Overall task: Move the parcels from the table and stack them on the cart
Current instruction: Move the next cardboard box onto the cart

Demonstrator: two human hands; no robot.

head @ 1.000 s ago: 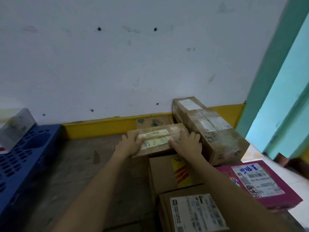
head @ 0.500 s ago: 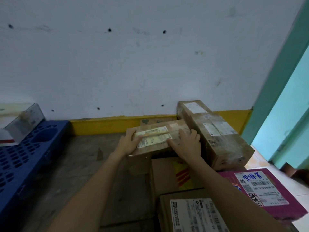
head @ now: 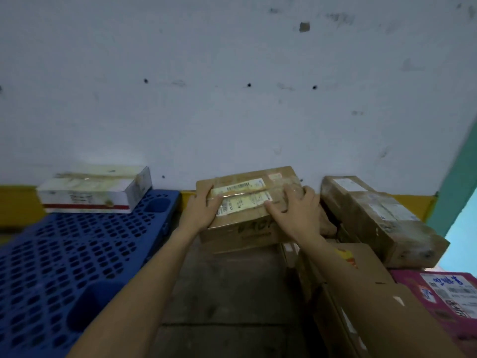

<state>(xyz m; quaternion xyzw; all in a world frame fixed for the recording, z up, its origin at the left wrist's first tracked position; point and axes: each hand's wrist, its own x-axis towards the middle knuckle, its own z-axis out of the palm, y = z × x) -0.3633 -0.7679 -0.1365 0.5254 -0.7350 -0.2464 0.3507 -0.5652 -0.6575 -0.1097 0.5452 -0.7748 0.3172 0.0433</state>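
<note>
A brown cardboard parcel [head: 247, 200] with yellowed labels and tape is lifted off the pile, held between both hands. My left hand [head: 200, 213] grips its left end, thumb over the top. My right hand [head: 296, 213] grips its right end with fingers spread across the top. To the left lies the blue perforated plastic cart deck [head: 64, 254], with a white parcel with a red stripe [head: 95, 189] on its far side. More parcels stay piled at right: a long taped brown box [head: 382, 218], a brown box with a yellow-red logo [head: 361, 264] and a magenta box [head: 444, 293].
A white wall [head: 232, 86] with a yellow skirting band [head: 15, 202] closes off the back. A teal door frame [head: 459, 192] stands at the far right. Bare dark floor [head: 227, 293] lies between the blue deck and the pile of boxes.
Both hands have raised the brown parcel off the pile and carried it leftward. The view has turned left, so the blue deck and white parcel now show more fully.
</note>
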